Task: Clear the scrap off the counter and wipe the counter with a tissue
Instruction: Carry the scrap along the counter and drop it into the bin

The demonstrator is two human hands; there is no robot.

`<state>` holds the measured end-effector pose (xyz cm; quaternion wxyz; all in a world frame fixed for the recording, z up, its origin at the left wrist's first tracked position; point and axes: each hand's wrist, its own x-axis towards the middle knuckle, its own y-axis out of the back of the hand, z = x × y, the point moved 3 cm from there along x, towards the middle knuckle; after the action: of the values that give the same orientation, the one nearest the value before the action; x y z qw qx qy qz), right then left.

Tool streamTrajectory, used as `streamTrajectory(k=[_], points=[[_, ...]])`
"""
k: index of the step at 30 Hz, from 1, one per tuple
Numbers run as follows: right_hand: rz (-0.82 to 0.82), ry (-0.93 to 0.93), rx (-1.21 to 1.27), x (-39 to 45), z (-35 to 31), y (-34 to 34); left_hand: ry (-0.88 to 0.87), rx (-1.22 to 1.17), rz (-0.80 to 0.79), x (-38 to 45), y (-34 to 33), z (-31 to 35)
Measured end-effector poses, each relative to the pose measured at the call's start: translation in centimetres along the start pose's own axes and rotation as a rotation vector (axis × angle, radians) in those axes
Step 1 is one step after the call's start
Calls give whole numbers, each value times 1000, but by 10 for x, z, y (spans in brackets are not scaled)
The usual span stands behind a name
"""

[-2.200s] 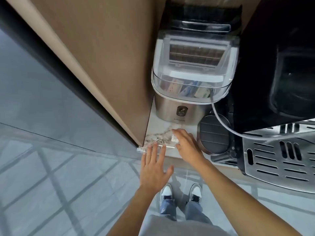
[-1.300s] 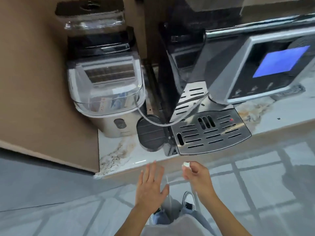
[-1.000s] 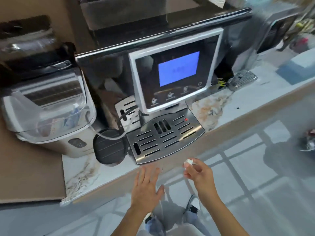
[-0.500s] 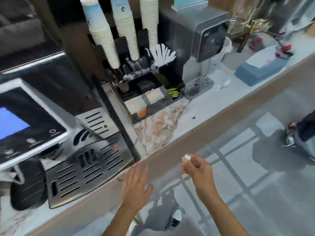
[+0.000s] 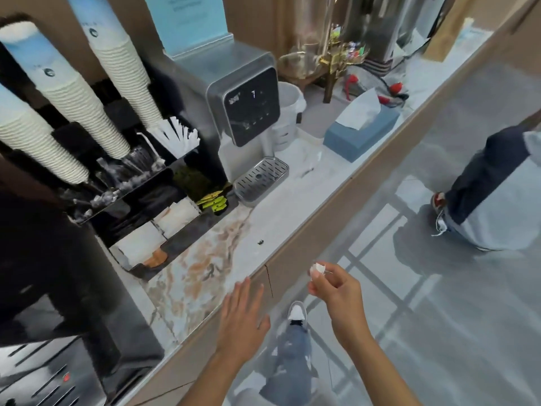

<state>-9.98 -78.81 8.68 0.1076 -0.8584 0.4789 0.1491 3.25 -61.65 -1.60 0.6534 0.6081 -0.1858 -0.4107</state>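
My right hand (image 5: pixel 336 291) pinches a small white scrap (image 5: pixel 317 268) between fingertips, held in the air just off the front edge of the marble counter (image 5: pixel 281 218). My left hand (image 5: pixel 241 316) is flat with fingers apart, hovering at the counter's front edge and holding nothing. A tiny dark speck (image 5: pixel 260 242) lies on the counter near the edge. A crumpled white scrap (image 5: pixel 311 162) lies further along, by the blue tissue box (image 5: pixel 361 128), which has a white tissue sticking out of its top.
On the counter stand a cup dispenser with stacked paper cups (image 5: pixel 67 92), a black organiser of sachets and stirrers (image 5: pixel 164 206), a grey water dispenser (image 5: pixel 243 104) with drip tray (image 5: pixel 261 180), and a white bin (image 5: pixel 288 112). Another person's leg (image 5: pixel 483 183) stands at right.
The view has swung right along the counter, from the ice maker past the coffee machine to the cup dispenser. My right hand lifted the scrap off the counter and still carries it.
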Motion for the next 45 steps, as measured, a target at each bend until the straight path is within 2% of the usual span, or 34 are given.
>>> streamTrajectory(k=[13, 23, 29, 36, 40, 45], points=[[128, -6, 49, 173, -75, 63, -146, 32, -47, 171, 26, 102], [82, 15, 40, 288, -130, 81, -127, -11, -52, 271, 58, 145], [-45, 6, 9, 381, -165, 71, 7, -55, 11, 334, 71, 171], [-384, 47, -88, 477, -219, 26, 247, -91, 16, 381, 95, 204], [-567, 87, -112, 503, -243, -17, 346, -87, -12, 387, 101, 216], [-688, 160, -91, 510, -262, -68, 455, -112, 23, 384, 102, 217]])
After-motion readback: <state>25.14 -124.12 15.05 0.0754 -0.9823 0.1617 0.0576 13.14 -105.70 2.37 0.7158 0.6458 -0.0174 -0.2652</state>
